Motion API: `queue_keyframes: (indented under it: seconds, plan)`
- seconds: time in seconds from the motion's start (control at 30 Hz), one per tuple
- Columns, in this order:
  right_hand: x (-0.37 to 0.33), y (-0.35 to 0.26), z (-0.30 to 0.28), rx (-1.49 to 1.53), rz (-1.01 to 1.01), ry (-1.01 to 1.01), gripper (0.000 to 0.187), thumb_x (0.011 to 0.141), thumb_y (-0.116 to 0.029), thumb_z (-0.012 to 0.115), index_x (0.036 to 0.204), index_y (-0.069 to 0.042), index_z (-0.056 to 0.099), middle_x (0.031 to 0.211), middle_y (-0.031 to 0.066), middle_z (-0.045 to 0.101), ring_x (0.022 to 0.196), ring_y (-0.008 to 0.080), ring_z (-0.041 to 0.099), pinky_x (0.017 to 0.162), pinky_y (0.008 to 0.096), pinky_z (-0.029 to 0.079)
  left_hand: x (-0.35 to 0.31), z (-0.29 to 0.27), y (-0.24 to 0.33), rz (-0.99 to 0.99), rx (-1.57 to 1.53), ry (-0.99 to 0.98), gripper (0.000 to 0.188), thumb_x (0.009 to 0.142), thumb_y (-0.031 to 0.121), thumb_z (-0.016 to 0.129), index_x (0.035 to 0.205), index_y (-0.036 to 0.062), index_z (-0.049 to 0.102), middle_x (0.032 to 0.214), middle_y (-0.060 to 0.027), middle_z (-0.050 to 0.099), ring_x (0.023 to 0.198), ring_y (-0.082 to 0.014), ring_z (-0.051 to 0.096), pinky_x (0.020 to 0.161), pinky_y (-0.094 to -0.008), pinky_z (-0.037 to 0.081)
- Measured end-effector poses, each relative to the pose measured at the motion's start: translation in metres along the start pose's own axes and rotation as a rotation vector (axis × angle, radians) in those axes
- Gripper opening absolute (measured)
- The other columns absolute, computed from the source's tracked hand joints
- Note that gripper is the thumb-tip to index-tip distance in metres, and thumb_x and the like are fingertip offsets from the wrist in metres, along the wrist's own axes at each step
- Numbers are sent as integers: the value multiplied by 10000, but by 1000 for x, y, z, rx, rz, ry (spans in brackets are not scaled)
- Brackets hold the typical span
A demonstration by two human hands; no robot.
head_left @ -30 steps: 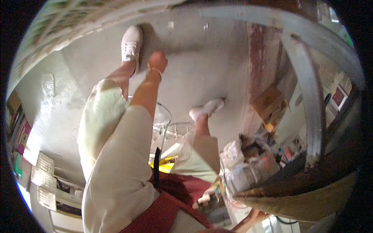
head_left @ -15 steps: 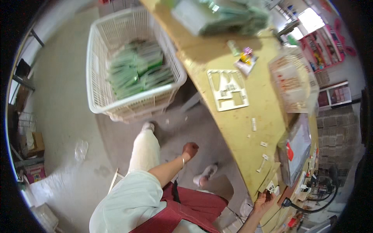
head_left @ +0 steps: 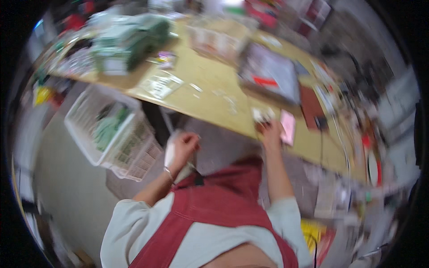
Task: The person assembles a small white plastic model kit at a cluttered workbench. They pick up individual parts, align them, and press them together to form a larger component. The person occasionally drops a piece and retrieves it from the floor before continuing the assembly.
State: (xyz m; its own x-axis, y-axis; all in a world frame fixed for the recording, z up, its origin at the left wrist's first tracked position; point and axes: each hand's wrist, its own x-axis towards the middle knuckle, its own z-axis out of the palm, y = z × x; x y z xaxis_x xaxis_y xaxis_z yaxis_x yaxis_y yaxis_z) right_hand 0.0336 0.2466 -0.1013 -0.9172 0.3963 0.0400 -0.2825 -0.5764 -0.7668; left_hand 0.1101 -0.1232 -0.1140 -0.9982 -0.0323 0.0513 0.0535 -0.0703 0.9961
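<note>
My left hand [head_left: 184, 146] is off the table's near edge, above my lap, with its fingers curled together. If anything is in them, it is too small to name. At the table's front edge my right hand [head_left: 271, 130] has its fingers drawn in around something dark that blur hides. Small white pieces [head_left: 263, 115] lie right at its fingertips. Just to its right is a flat pink rectangular object [head_left: 288, 127]. A white frame with cut-out shapes [head_left: 161, 85] lies farther left on the yellow table [head_left: 210, 107], with several small white bits between.
A white plastic basket [head_left: 80, 134] with green packets stands on the floor at left. Stacked green packages [head_left: 129, 40] sit on the table's far left. Behind my right hand are a clear-bagged box [head_left: 270, 73], a brown board [head_left: 313, 107] and a cable [head_left: 321, 145].
The view has swung round, so the table now runs across in front of me. My left hand has come up close to the table edge; my right hand stays by the small white pieces.
</note>
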Motion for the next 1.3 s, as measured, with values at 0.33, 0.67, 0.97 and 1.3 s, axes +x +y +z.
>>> queue_keyframes:
  seconds: [0.33, 0.67, 0.97, 1.3]
  plan:
    - [-42, -31, 42, -390, -187, 136, 193, 1008, -89, 674, 1013, 92, 740, 924, 88, 749, 781, 122, 700, 723, 285, 608, 29, 99, 101, 143, -87, -259, 164, 1013, 55, 734, 1162, -7, 760, 984, -37, 743, 820, -101, 691, 745, -257, 577]
    - [-57, -27, 76, -763, -323, 86, 150, 974, -48, 721, 1053, 78, 730, 980, 73, 752, 851, 123, 723, 767, 286, 606, 87, 157, 79, 283, 24, -379, 141, 1003, 67, 736, 1125, -1, 753, 959, -104, 748, 825, -165, 730, 746, -301, 580]
    - [-66, -27, 87, -1011, -419, -61, 166, 938, -37, 734, 1074, 59, 727, 1057, 119, 727, 892, 170, 743, 769, 292, 612, 88, 151, 72, 173, 24, -421, 188, 1046, 47, 693, 1205, -44, 734, 1057, -79, 785, 968, -129, 747, 870, -279, 595]
    - [-64, -50, 87, -1052, -359, -297, 187, 941, -29, 663, 1094, 63, 718, 1047, 145, 731, 930, 212, 736, 825, 328, 596, 79, 140, 64, 242, 146, -381, 187, 1028, 29, 710, 1201, -38, 738, 1038, -90, 794, 965, -135, 757, 851, -279, 603]
